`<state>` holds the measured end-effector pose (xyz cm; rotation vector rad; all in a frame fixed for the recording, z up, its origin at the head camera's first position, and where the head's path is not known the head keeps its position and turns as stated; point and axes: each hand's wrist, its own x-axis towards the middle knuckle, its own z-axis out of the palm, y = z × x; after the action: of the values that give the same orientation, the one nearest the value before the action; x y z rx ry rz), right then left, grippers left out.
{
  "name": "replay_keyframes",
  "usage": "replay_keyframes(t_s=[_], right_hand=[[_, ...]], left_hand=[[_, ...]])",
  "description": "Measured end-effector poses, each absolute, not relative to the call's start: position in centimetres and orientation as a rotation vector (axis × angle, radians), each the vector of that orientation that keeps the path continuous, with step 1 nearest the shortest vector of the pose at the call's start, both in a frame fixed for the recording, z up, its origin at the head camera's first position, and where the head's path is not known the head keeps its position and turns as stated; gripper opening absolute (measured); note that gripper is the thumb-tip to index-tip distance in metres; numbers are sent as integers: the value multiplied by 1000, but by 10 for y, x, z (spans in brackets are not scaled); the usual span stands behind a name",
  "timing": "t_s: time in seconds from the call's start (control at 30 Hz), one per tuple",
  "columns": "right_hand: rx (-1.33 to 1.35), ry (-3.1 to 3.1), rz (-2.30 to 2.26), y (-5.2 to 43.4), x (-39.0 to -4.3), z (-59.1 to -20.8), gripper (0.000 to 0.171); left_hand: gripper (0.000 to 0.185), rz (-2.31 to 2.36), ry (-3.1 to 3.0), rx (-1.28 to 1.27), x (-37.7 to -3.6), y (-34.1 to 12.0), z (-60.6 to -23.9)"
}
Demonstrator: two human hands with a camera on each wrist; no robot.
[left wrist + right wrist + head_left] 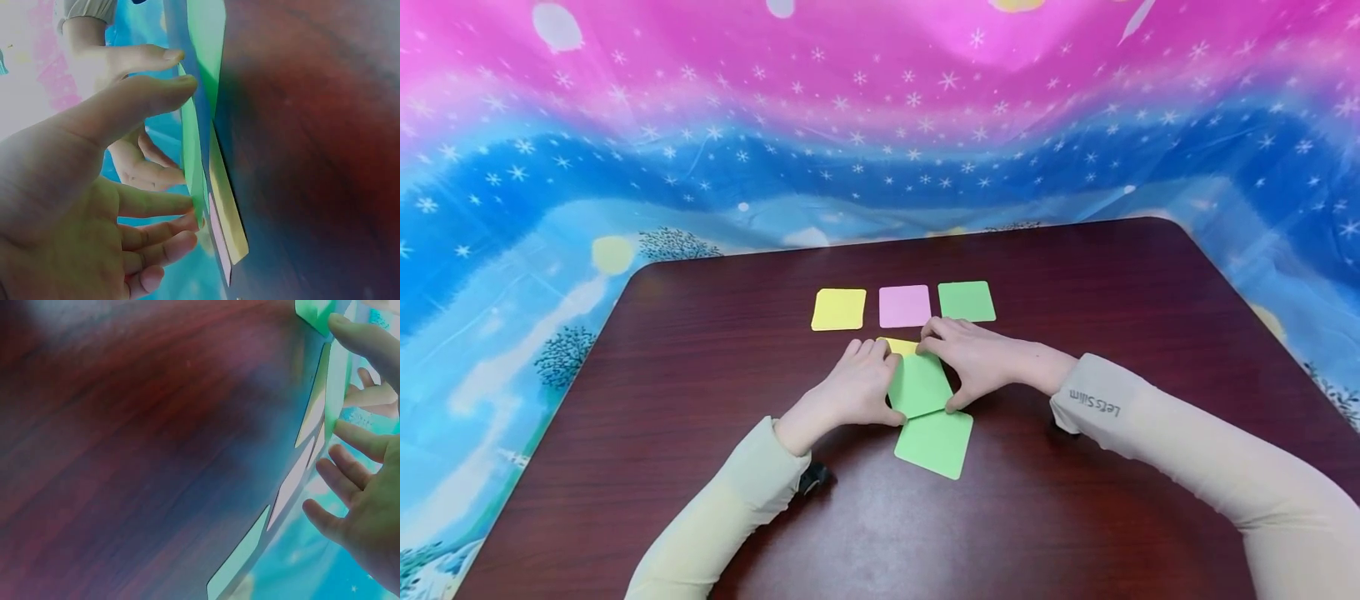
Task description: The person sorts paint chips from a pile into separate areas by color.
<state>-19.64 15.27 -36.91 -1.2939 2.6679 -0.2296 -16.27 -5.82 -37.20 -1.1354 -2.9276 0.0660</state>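
Both hands hold one green square card (921,387) by its opposite sides, raised slightly off the table. The left hand (855,390) grips its left side between thumb and fingertips. On the other side, the right hand (981,358) has its thumb at the near corner and its fingers at the far edge. Beneath the held card, a yellow card (898,345) shows only along its far edge in the head view; the left wrist view reveals a gap above that yellow card (226,197). A second green card (936,445) lies flat, nearer the person.
Farther back on the dark wooden table (715,350) lies a row of three cards: yellow (838,309), pink (904,306) and green (967,301). A pink and blue patterned cloth (865,108) hangs behind the table and along its sides.
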Motion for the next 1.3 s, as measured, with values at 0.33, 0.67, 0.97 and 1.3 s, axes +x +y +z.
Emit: replay_keyframes(t_s=[0.33, 0.67, 0.97, 1.3], right_hand=[[-1237, 2752, -214, 167, -210, -364, 75], [-1186, 2793, -245, 180, -220, -356, 75], [-1101, 2813, -193, 191, -231, -357, 80], [-1022, 2891, -80, 197, -239, -356, 77]], left_hand=[[70, 18, -2942, -1068, -182, -46, -370], [70, -1, -2986, -1004, -198, -34, -367], [68, 33, -2960, -1026, -216, -22, -367], [64, 25, -3007, -984, -234, -8, -366]])
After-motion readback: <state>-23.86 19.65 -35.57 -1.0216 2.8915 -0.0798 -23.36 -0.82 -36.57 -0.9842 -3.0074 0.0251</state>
